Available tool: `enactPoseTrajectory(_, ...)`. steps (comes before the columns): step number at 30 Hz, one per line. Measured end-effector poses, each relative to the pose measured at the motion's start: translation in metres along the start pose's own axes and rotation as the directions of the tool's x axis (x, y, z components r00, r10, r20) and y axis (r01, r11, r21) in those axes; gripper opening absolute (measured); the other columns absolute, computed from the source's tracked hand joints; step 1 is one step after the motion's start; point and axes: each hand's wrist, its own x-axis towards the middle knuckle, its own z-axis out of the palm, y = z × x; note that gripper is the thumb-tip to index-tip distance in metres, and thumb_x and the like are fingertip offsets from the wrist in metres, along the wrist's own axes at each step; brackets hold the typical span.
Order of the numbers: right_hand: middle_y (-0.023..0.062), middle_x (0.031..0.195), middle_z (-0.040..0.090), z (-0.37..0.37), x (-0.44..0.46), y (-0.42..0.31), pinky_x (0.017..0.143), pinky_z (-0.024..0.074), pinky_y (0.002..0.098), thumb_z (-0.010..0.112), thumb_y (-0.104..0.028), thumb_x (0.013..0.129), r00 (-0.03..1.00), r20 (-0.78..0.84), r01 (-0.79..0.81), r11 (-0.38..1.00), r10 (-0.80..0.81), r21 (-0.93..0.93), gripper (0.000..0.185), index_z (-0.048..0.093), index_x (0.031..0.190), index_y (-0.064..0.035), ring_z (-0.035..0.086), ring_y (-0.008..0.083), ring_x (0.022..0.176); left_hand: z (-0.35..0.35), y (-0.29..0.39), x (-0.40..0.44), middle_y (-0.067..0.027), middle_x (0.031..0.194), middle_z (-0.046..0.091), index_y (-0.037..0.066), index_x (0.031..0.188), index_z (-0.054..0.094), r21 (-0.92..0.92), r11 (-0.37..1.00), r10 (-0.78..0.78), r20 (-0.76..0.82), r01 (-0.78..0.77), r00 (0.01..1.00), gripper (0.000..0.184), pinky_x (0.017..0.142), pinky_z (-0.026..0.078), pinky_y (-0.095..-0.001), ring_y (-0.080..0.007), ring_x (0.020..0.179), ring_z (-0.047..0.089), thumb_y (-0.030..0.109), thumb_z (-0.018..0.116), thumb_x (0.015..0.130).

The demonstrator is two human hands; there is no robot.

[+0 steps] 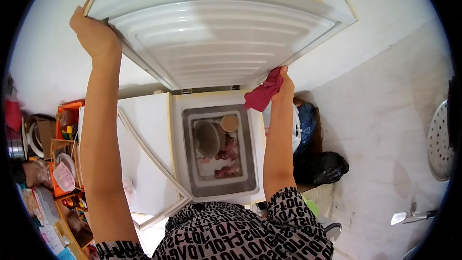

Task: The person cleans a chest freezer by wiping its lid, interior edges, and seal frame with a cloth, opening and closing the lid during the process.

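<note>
The raised white freezer lid (211,38) fills the top of the view, its ribbed inner side facing me. My left hand (96,36) is closed around the lid's left edge, fingers partly hidden behind it. At the lid's lower right edge, my right hand (285,86) grips a crumpled magenta cloth (263,91), which touches the lid there. Below is the open chest freezer (189,183). Inside it are a greyish round bowl (206,138), a small tan round tub (230,123) and pieces of reddish meat (227,171).
A pale rubber gasket strip (155,161) lies bent across the white surface left of the opening. Shelves at left hold an orange crate (70,110) and a pink basket (64,176). A black plastic bag (321,168) sits at right; a perforated metal utensil (439,142) hangs by the wall.
</note>
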Motion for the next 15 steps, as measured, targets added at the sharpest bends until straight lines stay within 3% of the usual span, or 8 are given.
enactPoseTrajectory(3,0.0043,0.074,0.057,-0.002,-0.003,-0.004,0.056,0.0469,0.035,0.064,-0.02,0.087,0.995,0.048,-0.083,0.995,0.086,-0.058,0.016,0.058,0.084,-0.0063,0.055,0.0186,0.065,0.001,0.003,-0.002,-0.0061,0.094,0.048,0.001,0.11,0.048,-0.028,0.997,-0.073,0.033,0.074,0.997,0.037,0.077,0.042,-0.0285,-0.0167,0.083,0.047,0.033,0.041,0.092)
enactPoseTrajectory(5,0.0046,0.075,0.057,-0.01,0.008,0.002,0.056,0.0469,0.0353,0.065,-0.02,0.087,0.999,0.048,0.005,1.0,-0.006,0.018,0.016,0.058,0.084,-0.0059,0.055,0.0185,0.065,-0.001,0.004,0.001,-0.0059,0.093,0.048,0.002,0.109,0.049,-0.05,0.995,-0.085,0.036,0.087,0.996,0.037,0.076,0.042,-0.0284,-0.0166,0.084,0.047,0.033,0.042,0.092)
enactPoseTrajectory(7,0.0044,0.075,0.057,-0.003,0.002,0.003,0.056,0.0469,0.0352,0.065,-0.02,0.087,1.0,0.017,0.013,1.0,-0.013,0.006,0.016,0.058,0.085,-0.0058,0.055,0.0185,0.065,-0.002,-0.002,0.002,-0.005,0.091,0.047,0.004,0.105,0.05,-0.017,0.998,0.058,0.014,-0.057,0.998,0.034,0.076,0.041,-0.0284,-0.0169,0.084,0.048,0.034,0.043,0.091)
enactPoseTrajectory(10,0.0037,0.075,0.057,0.009,-0.01,-0.005,0.057,0.0468,0.0349,0.065,-0.021,0.086,1.0,0.006,0.011,1.0,-0.011,0.006,0.017,0.059,0.087,-0.0052,0.055,0.0183,0.065,0.0,0.003,-0.002,-0.006,0.093,0.048,0.003,0.108,0.049,-0.04,0.998,-0.058,0.003,0.058,0.998,0.036,0.077,0.042,-0.0284,-0.0176,0.085,0.049,0.034,0.042,0.091)
enactPoseTrajectory(14,0.0031,0.076,0.058,-0.002,0.002,0.003,0.055,0.0465,0.0336,0.067,-0.023,0.085,0.997,0.042,0.064,0.997,-0.065,0.03,0.021,0.058,0.087,-0.0046,0.055,0.0174,0.064,-0.012,-0.005,0.012,-0.0074,0.095,0.049,0.001,0.112,0.048,0.017,0.997,-0.07,0.009,0.07,0.997,0.037,0.079,0.041,-0.0284,-0.0177,0.087,0.049,0.032,0.041,0.092)
enactPoseTrajectory(15,0.0031,0.076,0.058,0.003,-0.003,0.004,0.055,0.0465,0.0336,0.067,-0.023,0.085,0.997,0.043,0.066,0.997,-0.067,0.031,0.021,0.058,0.087,-0.0046,0.055,0.0174,0.064,-0.013,-0.011,0.013,-0.008,0.095,0.05,0.001,0.114,0.048,0.145,0.984,0.109,-0.006,-0.107,0.994,0.038,0.079,0.041,-0.0284,-0.0176,0.086,0.049,0.031,0.04,0.092)
